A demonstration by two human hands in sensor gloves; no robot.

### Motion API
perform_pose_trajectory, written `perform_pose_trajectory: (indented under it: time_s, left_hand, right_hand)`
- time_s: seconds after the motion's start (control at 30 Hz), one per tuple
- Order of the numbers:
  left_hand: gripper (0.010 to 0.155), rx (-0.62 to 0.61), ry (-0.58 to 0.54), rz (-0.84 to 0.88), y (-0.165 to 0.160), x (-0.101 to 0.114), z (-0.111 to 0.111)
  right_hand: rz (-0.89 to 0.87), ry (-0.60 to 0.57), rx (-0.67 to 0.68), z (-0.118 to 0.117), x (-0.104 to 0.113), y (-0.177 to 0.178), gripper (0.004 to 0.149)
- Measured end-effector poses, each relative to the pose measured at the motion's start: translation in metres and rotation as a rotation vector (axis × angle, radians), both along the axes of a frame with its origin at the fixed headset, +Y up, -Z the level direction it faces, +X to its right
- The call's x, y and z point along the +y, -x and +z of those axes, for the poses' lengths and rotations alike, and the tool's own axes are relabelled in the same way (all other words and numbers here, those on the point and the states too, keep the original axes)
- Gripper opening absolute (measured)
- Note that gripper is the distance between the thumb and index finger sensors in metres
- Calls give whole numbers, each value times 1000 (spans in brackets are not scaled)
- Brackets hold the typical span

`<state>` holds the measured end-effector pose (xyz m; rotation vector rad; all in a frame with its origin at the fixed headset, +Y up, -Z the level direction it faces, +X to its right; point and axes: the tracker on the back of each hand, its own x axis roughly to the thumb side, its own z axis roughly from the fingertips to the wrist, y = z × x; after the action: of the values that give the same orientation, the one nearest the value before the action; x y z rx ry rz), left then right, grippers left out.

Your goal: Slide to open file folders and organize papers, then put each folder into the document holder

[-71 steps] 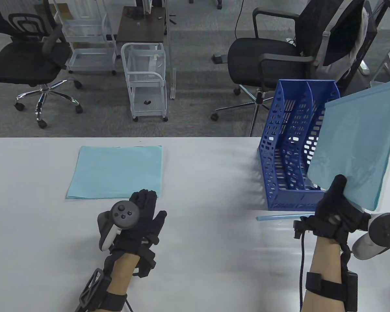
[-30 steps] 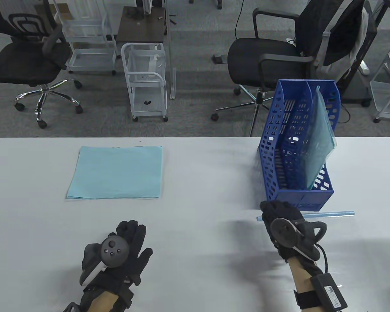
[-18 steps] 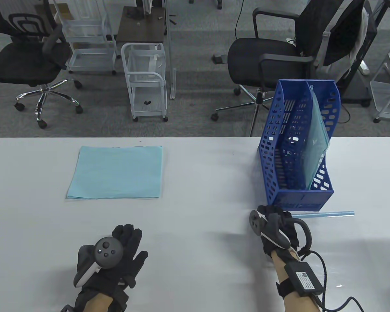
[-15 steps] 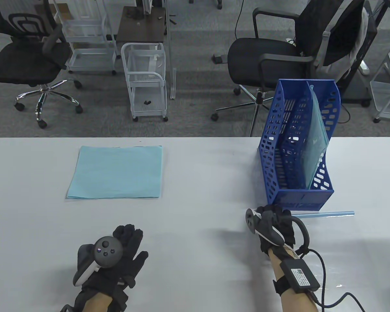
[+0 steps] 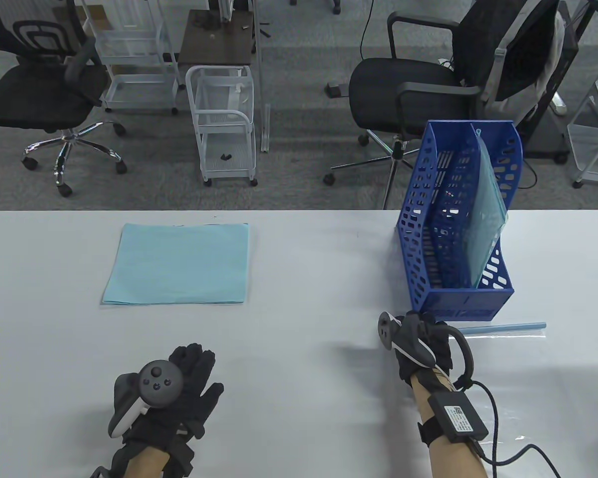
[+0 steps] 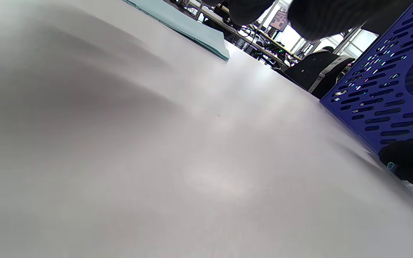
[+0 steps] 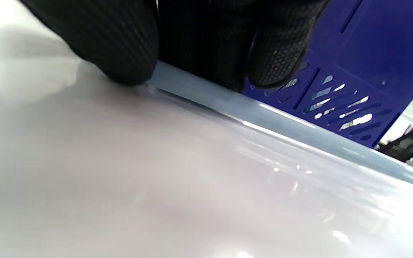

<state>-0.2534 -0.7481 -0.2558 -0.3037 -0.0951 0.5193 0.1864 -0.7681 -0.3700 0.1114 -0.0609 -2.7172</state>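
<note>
A blue document holder [image 5: 418, 239] stands at the table's right, with one pale blue folder [image 5: 486, 224] upright in its right compartment. Just in front of it a pale blue slide bar [image 5: 508, 327] lies on the table along the edge of a clear folder [image 5: 518, 348]. My right hand [image 5: 423, 331] pinches the bar's left end; the right wrist view shows the thumb and fingers [image 7: 274, 53] closed on the bar [image 7: 264, 114]. My left hand [image 5: 189, 378] lies flat and empty on the table at the lower left. A light blue paper stack [image 5: 177, 264] lies at the left.
Beyond the table's far edge are office chairs [image 5: 413, 84] and a white wire cart [image 5: 224, 124]. In the left wrist view the paper stack [image 6: 181, 25] lies far off and the holder [image 6: 389, 100] is at the right.
The right hand set the folder into the holder, came down to the slide bar, turned on its side and pinched the bar's left end. The left hand drew back toward me.
</note>
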Motion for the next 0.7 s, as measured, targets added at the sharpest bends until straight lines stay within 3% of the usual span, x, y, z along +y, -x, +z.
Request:
perform_pose_trajectory:
  time_s: [0.13, 0.27, 0.53, 0.7]
  left_hand:
    - [73, -11, -14, 10, -3, 3, 1]
    - [73, -31, -32, 18, -6, 6, 4]
    - [78, -127, -42, 150, -19, 3, 6]
    - [86, -201, 57, 340, -32, -10, 5]
  right_hand:
    - [-19, -69, 67, 7, 4, 4, 49]
    - [-51, -140, 166, 17, 22, 23, 50]
    - [-374, -196, 430, 59, 74, 109, 49]
    - [-599, -176, 601, 91, 92, 172, 49]
